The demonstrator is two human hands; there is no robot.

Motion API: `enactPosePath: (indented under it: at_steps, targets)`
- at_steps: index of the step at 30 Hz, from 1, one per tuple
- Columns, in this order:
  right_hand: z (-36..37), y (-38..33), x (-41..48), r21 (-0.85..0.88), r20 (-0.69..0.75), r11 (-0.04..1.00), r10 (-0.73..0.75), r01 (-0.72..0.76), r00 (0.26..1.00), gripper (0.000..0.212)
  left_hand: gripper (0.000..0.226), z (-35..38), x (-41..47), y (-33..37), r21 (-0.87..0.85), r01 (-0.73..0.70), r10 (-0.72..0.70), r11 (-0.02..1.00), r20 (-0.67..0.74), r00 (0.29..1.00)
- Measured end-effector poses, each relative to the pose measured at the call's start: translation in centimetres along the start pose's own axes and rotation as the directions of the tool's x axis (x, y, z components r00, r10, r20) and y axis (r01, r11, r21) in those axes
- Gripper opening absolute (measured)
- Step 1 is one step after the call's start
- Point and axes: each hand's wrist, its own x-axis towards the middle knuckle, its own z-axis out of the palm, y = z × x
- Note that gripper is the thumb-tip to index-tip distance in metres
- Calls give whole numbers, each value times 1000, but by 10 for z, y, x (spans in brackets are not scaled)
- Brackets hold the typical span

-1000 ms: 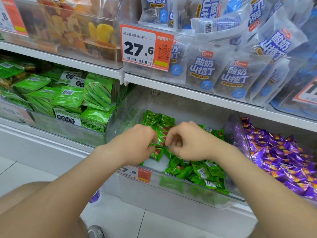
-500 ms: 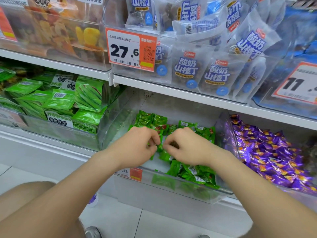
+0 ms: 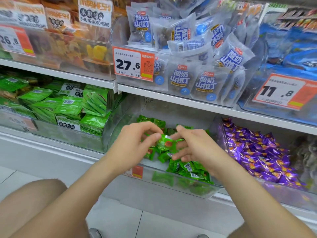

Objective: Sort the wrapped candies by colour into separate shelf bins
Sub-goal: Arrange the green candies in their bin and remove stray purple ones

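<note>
A green wrapped candy (image 3: 165,143) with a red spot is held up between my two hands, above the pile of green candies (image 3: 186,166) in the clear middle bin (image 3: 193,190). My left hand (image 3: 135,143) pinches the candy's left end with thumb and forefinger. My right hand (image 3: 194,146) holds its right end, with the other fingers spread loosely. Purple wrapped candies (image 3: 257,155) fill the bin to the right. My hands hide part of the green pile.
Left of the middle bin is a bin of green snack packets (image 3: 68,107). The shelf above carries blue-and-white packets (image 3: 202,69), dried-fruit bags (image 3: 82,40) and price tags (image 3: 133,63). White floor tiles and my knees lie below.
Both hands have lifted slightly out of the pile and moved apart, and one green candy now shows between them. The view has tilted upward, so more of the upper shelf shows.
</note>
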Motion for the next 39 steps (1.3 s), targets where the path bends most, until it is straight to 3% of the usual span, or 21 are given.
enactPosePath:
  at_steps: [3, 5, 10, 13, 15, 17, 20, 24, 30, 33, 37, 39]
  targets:
    - [4, 3, -11, -241, 66, 905, -346, 351, 936, 20, 9, -3, -9, -3, 26, 27, -27, 999, 0, 1000]
    - [9, 8, -9, -309, 114, 838, -436, 449, 893, 12, 10, -1, -14, -5, 38, 35, -35, 999, 4, 999]
    - [17, 9, 6, -221, 65, 906, -355, 361, 932, 10, 14, 1, -17, -15, -148, 147, -160, 978, -79, 984]
    - [23, 7, 17, -158, 68, 943, -287, 294, 956, 9, 14, 0, -16, -19, -130, 134, -151, 982, -139, 979]
    - [29, 9, 30, -327, -6, 886, -350, 329, 937, 8, 10, -3, -14, -29, 20, 133, -128, 991, -162, 979]
    - [37, 14, 43, -590, -44, 735, -441, 333, 897, 10, 15, -6, -14, -40, 205, 137, -105, 969, -158, 982]
    - [52, 24, 59, -763, 64, 591, -333, 261, 941, 15, 29, -7, -14, -51, 381, 127, -104, 916, -81, 991]
    - [67, 30, 72, -808, 145, 522, -276, 274, 950, 16, 39, -6, -17, -60, 480, 100, -126, 871, 20, 992]
    - [73, 28, 80, -795, 166, 534, -266, 288, 950, 19, 30, -6, -17, -64, 508, 111, -159, 854, 51, 986]
    - [74, 29, 81, -804, 184, 519, -246, 290, 951, 16, 28, -8, -17, -60, 491, 125, -182, 862, 71, 981]
    - [50, 14, 76, -811, 168, 490, -329, 320, 929, 17, 16, -11, -16, -49, 431, 138, -200, 892, 102, 974]
    - [27, 2, 65, -792, 273, 482, -272, 376, 923, 14, 11, -12, -15, -42, 381, 144, -214, 913, 148, 966]
